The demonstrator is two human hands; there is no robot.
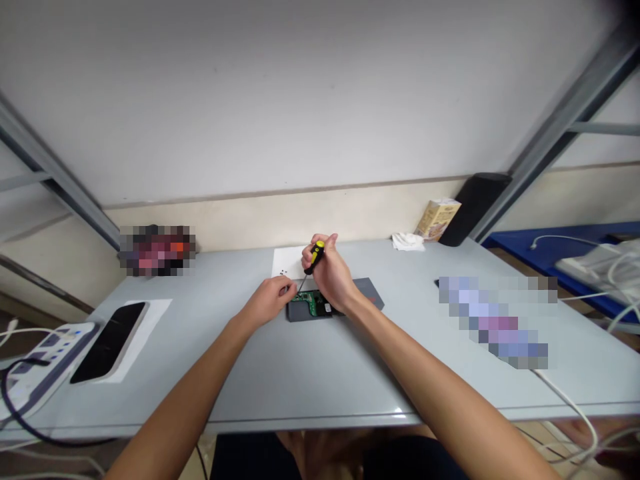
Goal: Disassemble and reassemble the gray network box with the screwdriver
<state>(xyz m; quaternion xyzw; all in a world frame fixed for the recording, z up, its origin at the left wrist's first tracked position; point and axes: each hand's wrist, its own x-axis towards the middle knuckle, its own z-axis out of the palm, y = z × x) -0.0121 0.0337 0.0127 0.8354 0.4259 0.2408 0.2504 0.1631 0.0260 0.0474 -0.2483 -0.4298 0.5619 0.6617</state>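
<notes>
My right hand (331, 275) is closed round a small screwdriver with a yellow and black handle (315, 256). Its tip points down at a green circuit board (311, 304) that lies in a dark grey case (306, 313) on the grey table (310, 373). My left hand (271, 299) rests with curled fingers at the left edge of the case, pinching near the screwdriver tip; what it holds is too small to make out. A white paper sheet (286, 261) with tiny dark specks lies just behind the hands.
A black phone (107, 340) lies on a white sheet at the left, beside a white power strip (43, 357). At the back right are a crumpled tissue (407, 241), a small carton (437, 219) and a black object (473, 203). White cables (565, 400) run at the right.
</notes>
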